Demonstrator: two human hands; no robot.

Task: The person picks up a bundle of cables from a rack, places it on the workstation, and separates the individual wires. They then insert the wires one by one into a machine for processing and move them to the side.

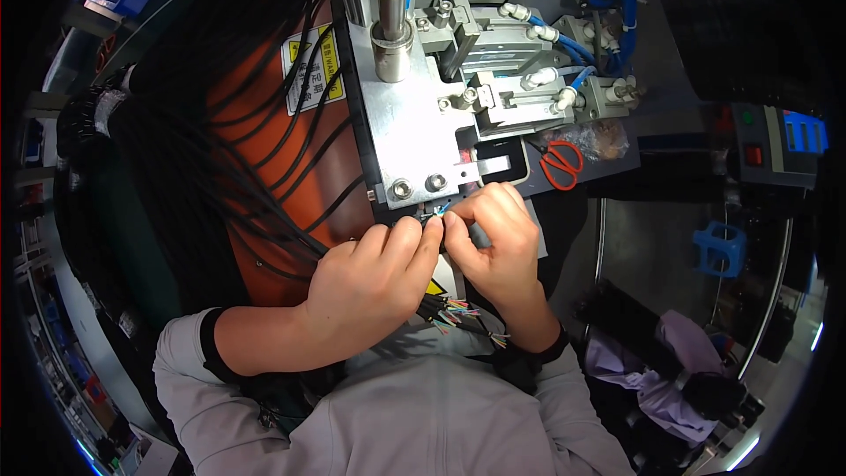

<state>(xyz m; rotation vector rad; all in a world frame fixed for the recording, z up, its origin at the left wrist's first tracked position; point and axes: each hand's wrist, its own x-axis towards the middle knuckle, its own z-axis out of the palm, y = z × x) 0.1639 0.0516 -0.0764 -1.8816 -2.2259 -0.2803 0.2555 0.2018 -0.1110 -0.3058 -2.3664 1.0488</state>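
My left hand [374, 275] is closed in a pinch, thumb and forefinger meeting at the front edge of a metal fixture [410, 137]. Opposite it, my right hand [500, 242] pinches too, its fingertips almost touching the left ones. Between them show a few thin wires [442, 209], one of them blue; their ends are partly hidden by my fingers. Under my hands a bunch of black cables [432, 307] ends in stripped, multicoloured wire ends [460, 308].
Many black cables [291, 234] drape over an orange-brown surface [256, 154] on the left. Pneumatic cylinders [507, 57] with blue hoses [627, 0] stand behind the fixture. Red-handled scissors [561, 166] lie to the right, beside a clear plastic bag [599, 139]. A control box [762, 150] is farther right.
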